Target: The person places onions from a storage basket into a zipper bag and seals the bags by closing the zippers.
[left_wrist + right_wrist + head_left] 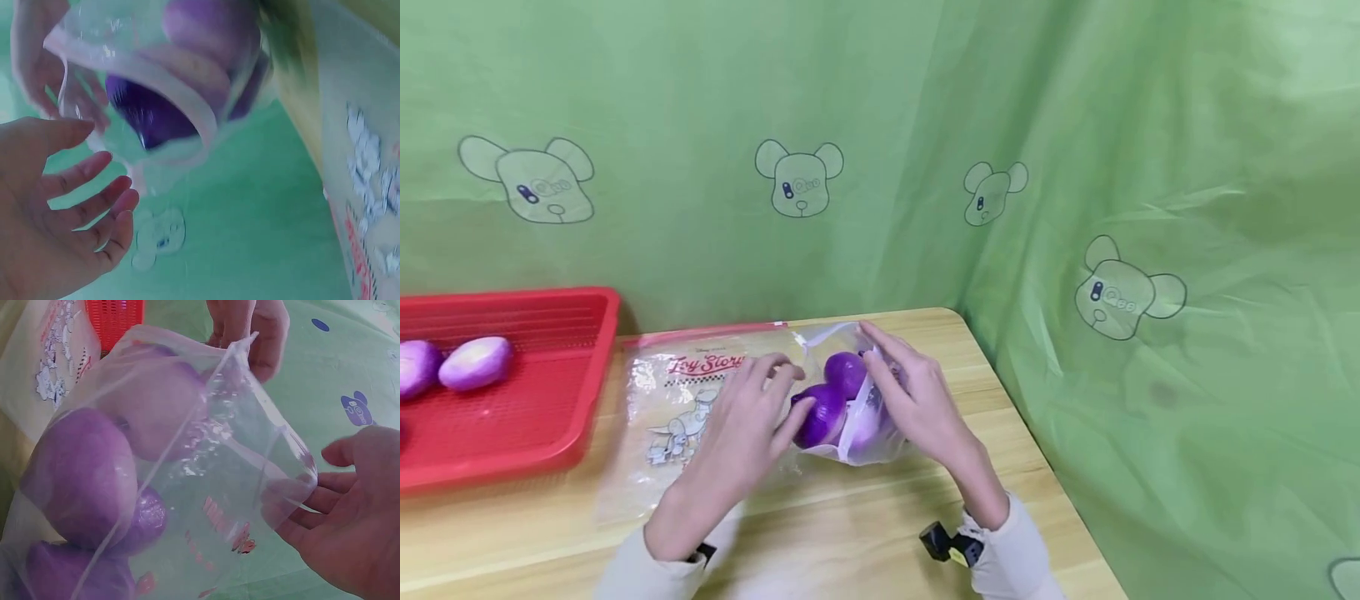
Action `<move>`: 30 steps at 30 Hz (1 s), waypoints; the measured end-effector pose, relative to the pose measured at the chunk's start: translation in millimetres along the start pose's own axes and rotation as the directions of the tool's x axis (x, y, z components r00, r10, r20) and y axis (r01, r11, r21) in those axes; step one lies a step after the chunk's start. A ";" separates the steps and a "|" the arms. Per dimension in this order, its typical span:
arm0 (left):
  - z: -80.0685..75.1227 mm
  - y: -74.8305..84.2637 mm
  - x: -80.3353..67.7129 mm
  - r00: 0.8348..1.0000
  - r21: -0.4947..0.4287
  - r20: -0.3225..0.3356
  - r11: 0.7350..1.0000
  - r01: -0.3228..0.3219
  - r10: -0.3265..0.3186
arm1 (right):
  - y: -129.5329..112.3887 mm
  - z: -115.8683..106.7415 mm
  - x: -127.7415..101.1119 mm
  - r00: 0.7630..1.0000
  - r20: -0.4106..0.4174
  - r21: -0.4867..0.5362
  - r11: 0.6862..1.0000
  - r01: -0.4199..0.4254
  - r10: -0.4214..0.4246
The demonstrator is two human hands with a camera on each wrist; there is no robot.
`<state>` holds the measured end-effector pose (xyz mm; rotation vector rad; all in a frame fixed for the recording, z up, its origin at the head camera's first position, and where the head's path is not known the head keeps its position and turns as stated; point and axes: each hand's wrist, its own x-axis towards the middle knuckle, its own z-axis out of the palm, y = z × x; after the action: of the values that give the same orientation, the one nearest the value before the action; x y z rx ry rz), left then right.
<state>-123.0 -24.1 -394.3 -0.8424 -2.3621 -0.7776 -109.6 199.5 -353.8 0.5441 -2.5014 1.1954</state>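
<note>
A clear plastic bag (891,446) holds several purple onions (846,374) and leans tilted, its mouth spread apart. My left hand (747,417) is at the left of that mouth, thumb and fingers apart and loosely bent; in the left wrist view the left hand (69,200) grips nothing. On the other side, my right hand (923,400) has its fingers extended along the bag's rim. Through the film in the right wrist view, fingertips of the right hand (337,506) show behind the bag's corner, with the thumb apart from them.
Flat on the wooden table (850,533) lies another clear bag (643,392) with a printed design and red top strip. A red plastic basket (576,417) at the left contains purple onions (475,363). Green curtains (700,250) stand behind and to the right.
</note>
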 end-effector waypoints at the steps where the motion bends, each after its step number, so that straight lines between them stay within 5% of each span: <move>1: -4.3 -1.7 0.7 1.000 -0.005 -0.014 1.000 0.027 -0.027 | -0.6 -0.7 0.7 1.000 -0.011 0.007 1.000 0.000 0.000; 5: -21.2 -2.2 1.6 0.983 -0.067 -0.001 0.981 0.180 -0.181 | -3.0 -2.2 5.2 0.998 -0.057 0.041 0.999 0.004 -0.002; 8: -29.3 12.3 -1.0 0.955 -0.235 0.111 0.926 0.295 -0.277 | -6.1 -2.3 8.0 0.993 -0.117 0.086 0.996 -0.009 0.019; 10: -29.3 27.7 -3.4 0.938 -0.316 0.197 0.888 0.335 -0.284 | -8.0 -2.3 8.9 0.984 -0.172 0.117 0.993 -0.032 0.052; 12: -22.6 41.9 -5.8 0.940 -0.353 0.244 0.881 0.315 -0.238 | -10.4 -2.6 8.8 0.969 -0.232 0.136 0.989 -0.056 0.087; 14: -12.0 51.2 -7.9 0.952 -0.343 0.248 0.902 0.260 -0.180 | -12.1 -2.8 8.3 0.951 -0.288 0.136 0.988 -0.076 0.113; 16: -1.5 56.3 -7.9 0.967 -0.319 0.216 0.926 0.199 -0.133 | -13.4 -4.2 7.4 0.934 -0.334 0.124 0.988 -0.092 0.129; 19: 8.1 62.3 -2.3 0.980 -0.364 0.148 0.914 0.177 -0.131 | -14.3 -8.2 5.9 0.908 -0.394 0.111 0.988 -0.103 0.139; 25: 7.7 62.6 21.0 0.983 -0.427 0.022 0.888 0.172 -0.180 | -14.5 -19.9 -4.7 0.867 -0.478 0.114 0.988 -0.100 0.143; 30: -6.6 46.6 32.9 0.992 -0.461 -0.086 0.886 0.041 -0.091 | -16.2 -33.7 -24.7 0.824 -0.564 0.054 0.998 -0.030 0.055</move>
<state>-111.6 14.5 -353.3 -0.8797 -2.1488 -1.4123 -76.5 221.7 -333.4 0.1058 -1.9859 1.2104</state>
